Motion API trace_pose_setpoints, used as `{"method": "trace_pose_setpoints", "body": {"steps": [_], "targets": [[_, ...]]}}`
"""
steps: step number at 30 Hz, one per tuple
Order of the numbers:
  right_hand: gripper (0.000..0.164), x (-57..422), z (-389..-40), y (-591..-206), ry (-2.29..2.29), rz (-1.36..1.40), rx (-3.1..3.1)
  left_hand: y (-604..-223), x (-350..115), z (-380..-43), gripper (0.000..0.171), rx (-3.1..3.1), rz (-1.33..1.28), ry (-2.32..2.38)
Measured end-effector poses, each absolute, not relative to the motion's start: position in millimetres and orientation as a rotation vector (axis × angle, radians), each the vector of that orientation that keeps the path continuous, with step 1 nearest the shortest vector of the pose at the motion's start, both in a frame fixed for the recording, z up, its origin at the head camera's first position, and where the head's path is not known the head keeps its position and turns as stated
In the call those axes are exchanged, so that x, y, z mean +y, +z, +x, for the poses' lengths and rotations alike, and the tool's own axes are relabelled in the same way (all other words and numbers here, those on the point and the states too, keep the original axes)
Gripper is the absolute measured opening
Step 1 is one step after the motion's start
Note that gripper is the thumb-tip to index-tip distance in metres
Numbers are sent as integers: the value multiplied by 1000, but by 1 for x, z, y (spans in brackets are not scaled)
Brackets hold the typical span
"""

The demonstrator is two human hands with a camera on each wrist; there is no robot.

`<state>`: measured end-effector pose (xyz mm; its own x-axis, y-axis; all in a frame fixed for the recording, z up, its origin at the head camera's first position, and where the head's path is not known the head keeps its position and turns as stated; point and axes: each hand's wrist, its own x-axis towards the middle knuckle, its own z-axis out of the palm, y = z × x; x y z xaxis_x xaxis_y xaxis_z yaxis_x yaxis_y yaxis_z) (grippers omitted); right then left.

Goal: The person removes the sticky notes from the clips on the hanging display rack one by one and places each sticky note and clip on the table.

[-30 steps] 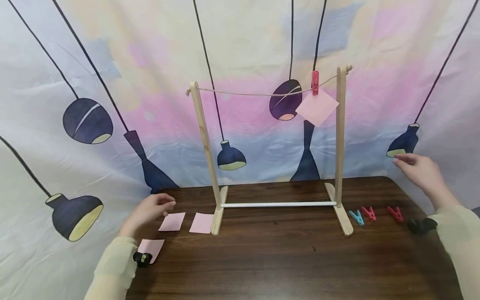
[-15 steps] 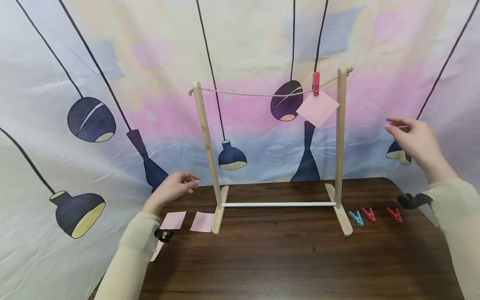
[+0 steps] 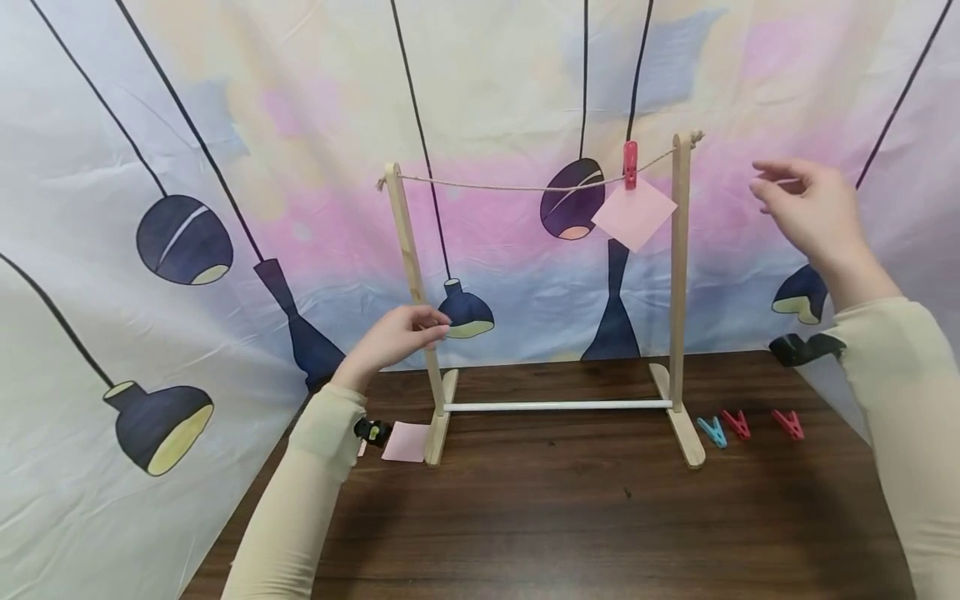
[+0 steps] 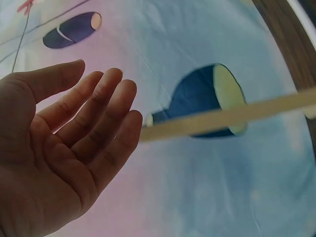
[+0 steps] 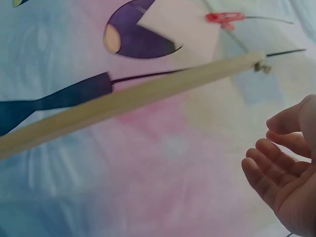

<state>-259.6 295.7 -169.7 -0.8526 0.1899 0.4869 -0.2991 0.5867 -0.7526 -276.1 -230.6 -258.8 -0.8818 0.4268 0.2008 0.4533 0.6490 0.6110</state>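
Observation:
My left hand is raised in front of the rack's left post, its fingers loosely bent around nothing; the left wrist view shows the bare palm of that hand. To the right of the right post, my right hand hangs in the air, fingers relaxed and holding nothing. A pink paper square hangs by one corner from the string, fixed by a red clothespin. In the right wrist view the red clothespin and the paper show beyond the post.
On the brown table, another pink paper square lies beside the rack's left foot; a further scrap of pink shows under the left wrist. Right of the rack lie a blue clothespin and two red clothespins. A white bar joins the posts low down.
Both hands have risen and moved inward, the left rightward toward the left post, the right up and leftward toward the right post. The left forearm now covers paper squares seen earlier.

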Motion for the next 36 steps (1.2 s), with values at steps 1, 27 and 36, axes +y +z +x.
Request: {"method": "trace_pose_setpoints", "body": {"steps": [1, 27, 36], "targets": [[47, 294, -260, -165, 1249, 94, -2270, -257, -226, -278, 26, -2811, -762, -1063], [46, 226, -261, -104, 1266, 248, -2299, -223, -126, -301, 31, -2503, -883, -1375], [51, 208, -267, -99, 1117, 339, -2381, -224, -84, -304, 30, -2327, -872, -1538]]}}
